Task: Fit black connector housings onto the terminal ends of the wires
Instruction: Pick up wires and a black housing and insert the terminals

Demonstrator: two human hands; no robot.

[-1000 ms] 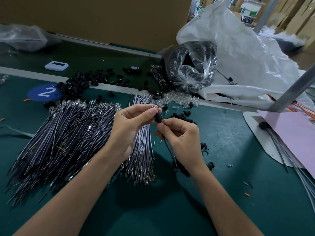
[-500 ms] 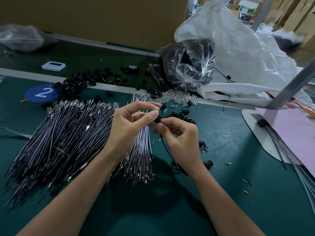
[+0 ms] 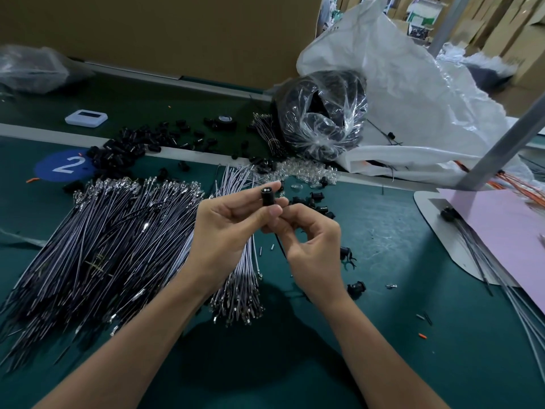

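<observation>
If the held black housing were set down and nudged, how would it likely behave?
The black housing, pinched in the left hand, looks cylindrical, so it would probably roll. It seems small, likely light. The thin wire trailing from it would probably flop and drag.

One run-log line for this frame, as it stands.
step: fitting | left hand: pinches black housing | right hand: pinches wire beneath it | wire pile: left of hands

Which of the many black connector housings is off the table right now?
The housing pinched by the left hand, its wire held by the right hand. The other housings lie loose on the table.
</observation>
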